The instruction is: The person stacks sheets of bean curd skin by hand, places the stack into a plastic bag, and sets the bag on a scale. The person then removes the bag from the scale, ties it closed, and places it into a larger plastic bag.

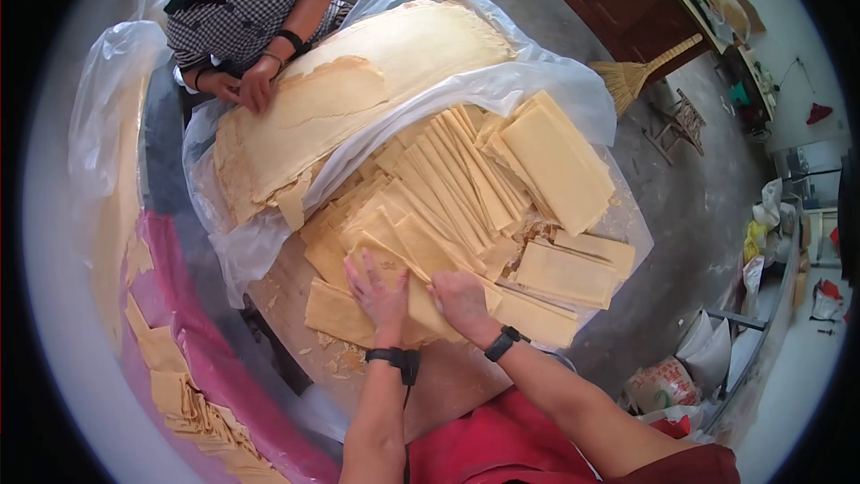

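Note:
My left hand (380,298) lies flat with its fingers spread on a pale yellow folded sheet (381,262) that looks like tofu skin. Beside it, my right hand (462,303) has its fingers curled at the right edge of the same folded sheet, pinching it. A dense row of folded sheets (452,184) leans just beyond my hands. Flat folded pieces (536,315) lie to the right of my right hand, and another piece (339,312) lies under and left of my left wrist.
Across the table (461,385), another person's hands (246,88) touch a big stack of unfolded sheets (394,54) on clear plastic (573,90). A taller pile of folded sheets (560,161) stands at right. Pink plastic (202,341) borders the left side. A broom (627,81) stands behind.

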Available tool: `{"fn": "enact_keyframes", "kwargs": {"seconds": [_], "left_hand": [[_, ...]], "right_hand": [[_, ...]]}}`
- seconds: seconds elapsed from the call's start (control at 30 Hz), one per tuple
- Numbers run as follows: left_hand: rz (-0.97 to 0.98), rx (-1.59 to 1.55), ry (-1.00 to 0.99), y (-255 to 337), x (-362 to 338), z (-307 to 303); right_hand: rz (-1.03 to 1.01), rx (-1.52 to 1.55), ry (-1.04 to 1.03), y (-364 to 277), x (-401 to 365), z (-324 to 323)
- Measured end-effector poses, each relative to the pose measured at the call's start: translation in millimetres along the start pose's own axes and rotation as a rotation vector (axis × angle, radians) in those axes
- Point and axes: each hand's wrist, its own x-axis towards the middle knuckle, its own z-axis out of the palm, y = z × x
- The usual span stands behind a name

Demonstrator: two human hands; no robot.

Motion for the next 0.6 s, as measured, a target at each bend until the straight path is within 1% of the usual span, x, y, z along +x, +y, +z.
{"fn": "enact_keyframes", "kwargs": {"seconds": [0.03,0.07,0.1,0.13,0.17,0.2,0.23,0.27,0.3,0.33,0.37,0.4,0.43,0.47,0.5,0.57,0.6], "left_hand": [[-0.041,-0.109,0.019,0,-1,-2],[-0.034,-0.107,0.019,-1,-4,-6],[-0.096,-0.225,0.054,1,-9,-18],[-0.162,-0.340,0.094,-1,-15,-26],[-0.165,-0.328,0.106,-8,-23,-30],[-0.179,-0.304,0.078,-16,-33,-32],[-0.196,-0.280,0.052,-24,-42,-33],[-0.206,-0.266,0.073,-29,-48,-33],[-0.365,-0.460,-0.011,-32,-55,-29],[-0.521,-0.659,-0.097,-33,-59,-24],[-0.528,-0.657,-0.082,-33,-61,-17],[-0.493,-0.770,-0.079,-32,-60,-9],[-0.453,-0.884,-0.073,-30,-56,-2],[-0.455,-0.886,-0.053,-29,-48,3],[-0.497,-0.827,-0.060,-28,-40,7],[-0.546,-0.765,-0.064,-22,-24,6],[-0.589,-0.799,-0.130,-15,-15,1]], "right_hand": [[0.003,0.001,0.006,2,-6,-4],[0.079,0.119,-0.011,5,-17,-12],[0.154,0.240,-0.030,11,-31,-19],[0.274,0.335,-0.037,24,-48,-28],[0.385,0.432,-0.051,46,-68,-38],[0.397,0.608,0.004,82,-93,-35],[0.458,0.814,0.015,114,-112,-42],[0.564,0.698,-0.061,133,-124,-70],[0.535,0.543,-0.054,161,-140,-84],[0.580,0.472,-0.111,196,-160,-92],[0.626,0.397,-0.165,227,-175,-88],[0.612,0.398,-0.172,222,-171,-95],[0.546,-0.041,-0.283,207,-162,-112],[0.459,-0.480,-0.377,196,-149,-119],[0.405,-0.308,-0.250,191,-137,-115],[0.197,-0.082,0.041,161,-101,-86],[0.211,0.100,0.037,134,-78,-70]]}}
